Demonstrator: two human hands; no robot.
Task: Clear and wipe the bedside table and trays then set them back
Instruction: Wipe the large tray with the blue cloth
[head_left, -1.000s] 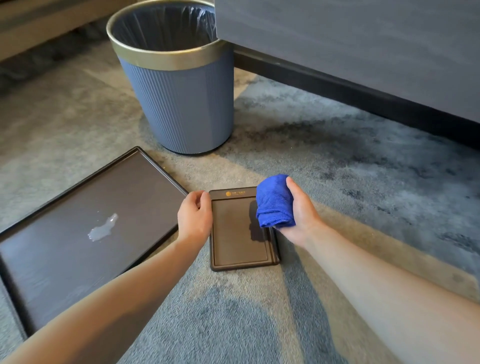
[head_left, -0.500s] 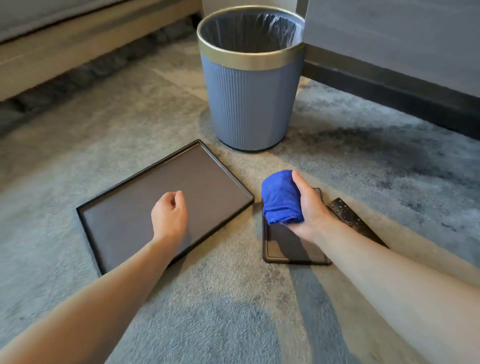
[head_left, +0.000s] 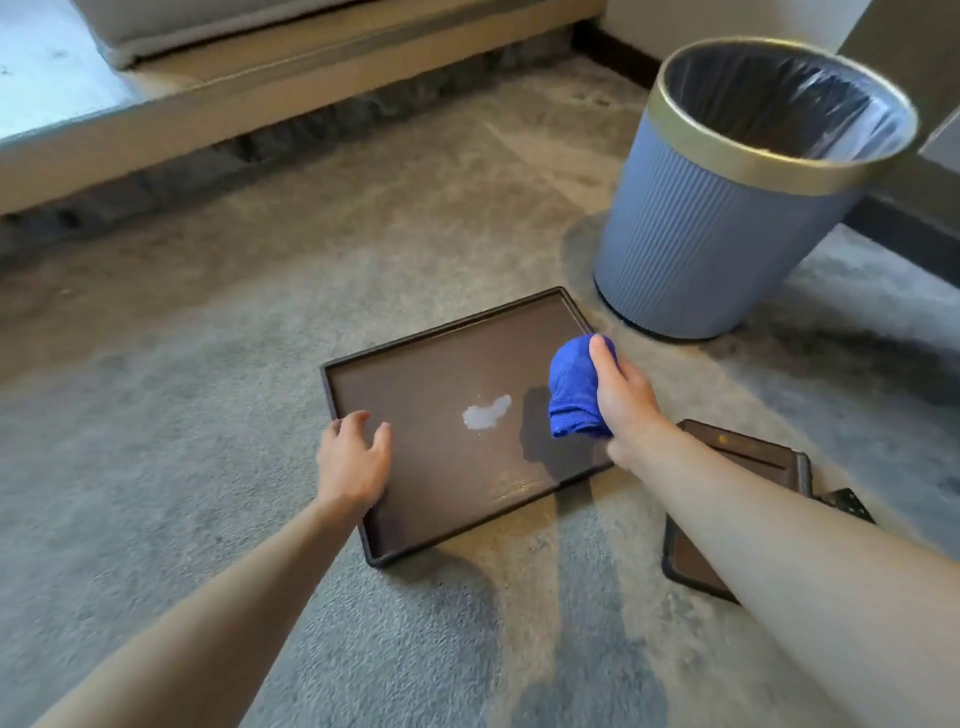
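Observation:
A large dark brown tray (head_left: 415, 384) lies flat on the carpet, with a pale bright patch (head_left: 485, 413) near its middle. My left hand (head_left: 353, 457) hovers over the tray's left rim, fingers apart and holding nothing. My right hand (head_left: 621, 400) holds a bunched blue cloth (head_left: 574, 389) just above the tray's right side. A small dark brown tray (head_left: 748, 457) lies on the carpet to the right, partly hidden behind my right forearm.
A blue ribbed waste bin (head_left: 727, 228) with a gold rim and a dark liner stands just behind the large tray's right corner. A black remote (head_left: 849, 504) peeks out beside the small tray. A low beige furniture base (head_left: 260, 98) runs along the back.
The view swung left. My right hand with the cloth left the small tray and now hangs over the large tray. My left hand opened and moved to the large tray's left rim.

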